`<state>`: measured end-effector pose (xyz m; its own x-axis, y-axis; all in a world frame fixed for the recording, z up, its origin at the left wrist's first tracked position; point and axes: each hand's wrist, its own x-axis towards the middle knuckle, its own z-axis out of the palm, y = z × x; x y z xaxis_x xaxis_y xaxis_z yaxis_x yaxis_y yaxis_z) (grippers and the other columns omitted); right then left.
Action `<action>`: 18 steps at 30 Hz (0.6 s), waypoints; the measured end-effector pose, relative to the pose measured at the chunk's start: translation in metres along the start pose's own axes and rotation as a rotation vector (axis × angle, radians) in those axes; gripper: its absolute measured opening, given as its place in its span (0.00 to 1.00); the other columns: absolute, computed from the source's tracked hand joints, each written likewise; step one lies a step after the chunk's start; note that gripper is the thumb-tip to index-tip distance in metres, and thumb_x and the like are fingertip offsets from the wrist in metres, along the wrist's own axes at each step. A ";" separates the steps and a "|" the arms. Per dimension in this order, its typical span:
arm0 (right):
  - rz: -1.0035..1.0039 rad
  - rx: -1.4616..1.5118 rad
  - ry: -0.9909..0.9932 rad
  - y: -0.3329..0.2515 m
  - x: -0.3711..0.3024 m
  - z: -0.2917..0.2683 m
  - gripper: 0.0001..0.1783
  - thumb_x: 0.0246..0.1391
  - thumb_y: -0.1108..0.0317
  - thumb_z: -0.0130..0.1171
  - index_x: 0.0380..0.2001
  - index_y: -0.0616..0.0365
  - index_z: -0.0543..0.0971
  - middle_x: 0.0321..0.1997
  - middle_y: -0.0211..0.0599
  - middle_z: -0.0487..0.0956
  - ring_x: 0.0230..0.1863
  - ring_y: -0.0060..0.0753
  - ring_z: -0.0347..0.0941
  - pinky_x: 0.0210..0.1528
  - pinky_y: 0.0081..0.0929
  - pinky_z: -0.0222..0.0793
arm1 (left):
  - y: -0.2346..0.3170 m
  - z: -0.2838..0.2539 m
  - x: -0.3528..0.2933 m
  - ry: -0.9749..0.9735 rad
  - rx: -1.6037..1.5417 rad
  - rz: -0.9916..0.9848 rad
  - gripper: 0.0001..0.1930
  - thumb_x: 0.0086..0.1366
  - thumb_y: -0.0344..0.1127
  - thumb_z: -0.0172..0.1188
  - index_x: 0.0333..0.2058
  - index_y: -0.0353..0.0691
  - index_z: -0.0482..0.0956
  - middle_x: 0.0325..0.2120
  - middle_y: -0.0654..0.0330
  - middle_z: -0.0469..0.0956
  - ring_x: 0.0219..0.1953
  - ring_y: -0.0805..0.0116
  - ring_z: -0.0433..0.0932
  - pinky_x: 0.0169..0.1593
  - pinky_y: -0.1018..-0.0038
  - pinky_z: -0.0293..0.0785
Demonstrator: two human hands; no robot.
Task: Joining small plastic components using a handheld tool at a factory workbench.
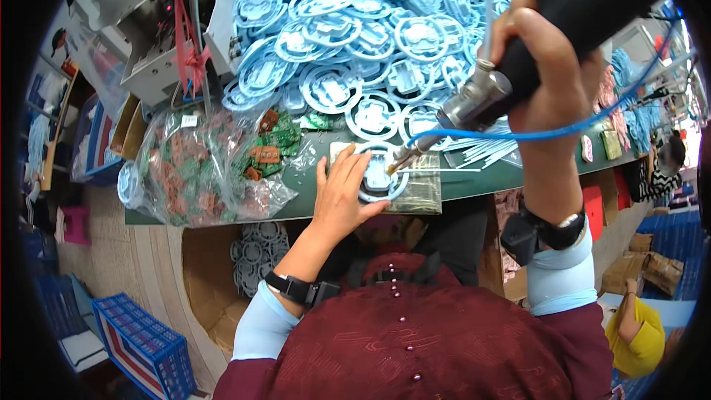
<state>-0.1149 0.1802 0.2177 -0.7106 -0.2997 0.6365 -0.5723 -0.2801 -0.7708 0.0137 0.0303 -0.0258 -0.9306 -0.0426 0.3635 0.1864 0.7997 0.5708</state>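
Observation:
A black power screwdriver [592,7] with a metal nose is gripped in my right hand [552,67], fingers wrapped round its body. It slants down to the left, and its tip meets a round light-blue plastic housing [376,181]. My left hand [341,196] steadies that housing, with fingers along its left side and the thumb at its near edge. Under the housing lies a worn yellowish pad [422,196]. A thin white stick [452,170] extends to the right from beside the housing.
Many light-blue round housings [363,30] are heaped at the back. Clear bags of green and orange circuit boards [200,167] lie to the left, before a grey machine [170,52]. White sticks [481,150] lie on the right. A blue hose [533,135] crosses below my right hand.

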 end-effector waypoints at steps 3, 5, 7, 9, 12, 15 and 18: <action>0.075 -0.004 -0.060 -0.006 -0.021 0.022 0.24 0.55 0.71 0.55 0.54 0.69 0.66 0.26 0.37 0.71 0.22 0.31 0.72 0.28 0.28 0.71 | -0.003 0.004 0.000 0.004 0.039 -0.040 0.49 0.42 0.47 0.79 0.62 0.39 0.65 0.56 0.55 0.70 0.66 0.53 0.62 0.65 0.40 0.51; 0.110 0.064 -0.097 0.006 -0.037 0.030 0.24 0.54 0.74 0.57 0.54 0.67 0.66 0.27 0.37 0.71 0.23 0.31 0.73 0.28 0.28 0.71 | -0.005 0.005 0.001 -0.010 0.043 -0.026 0.49 0.42 0.47 0.79 0.63 0.39 0.65 0.56 0.55 0.70 0.66 0.52 0.62 0.65 0.39 0.52; 0.059 0.023 -0.151 0.020 -0.041 0.030 0.24 0.53 0.75 0.57 0.54 0.67 0.67 0.27 0.37 0.72 0.23 0.31 0.74 0.28 0.28 0.72 | -0.005 0.001 0.004 -0.024 0.045 -0.002 0.50 0.42 0.47 0.79 0.63 0.39 0.65 0.56 0.55 0.70 0.66 0.52 0.62 0.65 0.38 0.52; 0.073 0.025 -0.141 0.023 -0.044 0.033 0.24 0.53 0.76 0.58 0.54 0.67 0.67 0.27 0.38 0.72 0.24 0.31 0.75 0.28 0.27 0.72 | -0.003 -0.001 0.006 -0.023 -0.019 -0.028 0.49 0.42 0.48 0.79 0.63 0.39 0.66 0.57 0.55 0.69 0.66 0.51 0.62 0.65 0.37 0.51; 0.084 0.012 -0.128 0.028 -0.046 0.035 0.23 0.53 0.76 0.57 0.53 0.67 0.67 0.27 0.38 0.72 0.24 0.31 0.75 0.28 0.27 0.73 | -0.003 0.001 0.004 -0.021 0.004 -0.037 0.49 0.43 0.48 0.78 0.62 0.39 0.66 0.56 0.55 0.69 0.66 0.52 0.62 0.65 0.37 0.51; 0.097 0.005 -0.097 0.034 -0.049 0.036 0.21 0.53 0.77 0.57 0.51 0.66 0.67 0.27 0.37 0.72 0.24 0.31 0.75 0.28 0.28 0.73 | -0.003 0.001 0.005 -0.014 0.010 -0.044 0.48 0.43 0.50 0.77 0.62 0.39 0.66 0.56 0.55 0.70 0.66 0.52 0.62 0.64 0.37 0.51; 0.106 -0.011 -0.071 0.040 -0.054 0.036 0.20 0.53 0.78 0.56 0.49 0.66 0.68 0.27 0.37 0.72 0.24 0.30 0.75 0.29 0.28 0.73 | -0.006 0.004 0.007 -0.021 0.002 -0.018 0.48 0.43 0.51 0.77 0.62 0.39 0.66 0.56 0.55 0.70 0.66 0.52 0.63 0.64 0.37 0.51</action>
<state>-0.0844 0.1520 0.1536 -0.7367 -0.3912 0.5516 -0.5001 -0.2339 -0.8338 0.0050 0.0277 -0.0303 -0.9402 -0.0446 0.3378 0.1689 0.8001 0.5756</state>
